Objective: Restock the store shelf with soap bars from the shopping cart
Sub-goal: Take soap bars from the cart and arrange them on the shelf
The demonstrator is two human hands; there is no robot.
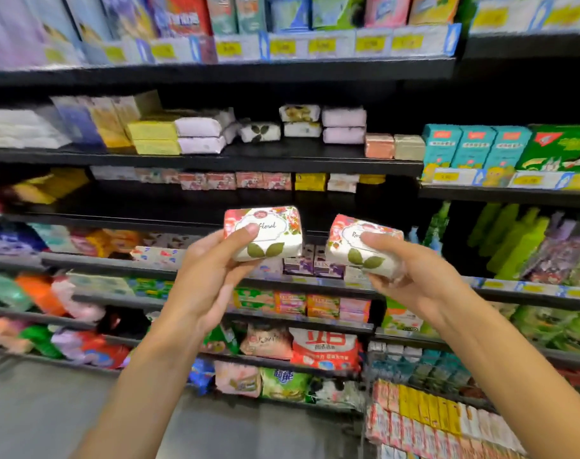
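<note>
Two floral soap bars sit mid-frame, left hand [212, 260] gripping one [264, 233], right hand [414, 270] gripping the other [361, 246], labels outward, likely for shelving.

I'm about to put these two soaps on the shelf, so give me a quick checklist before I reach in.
1. Left hand grips the left soap bar: ok.
2. Right hand grips the right soap bar: ok.
3. Matching floral bars on the shelf ahead: ok.
4. Free space in front of that row: ok, dark shelf shows.
5. Both labels the same variety: cannot tell, thumbs cover the print.
</note>
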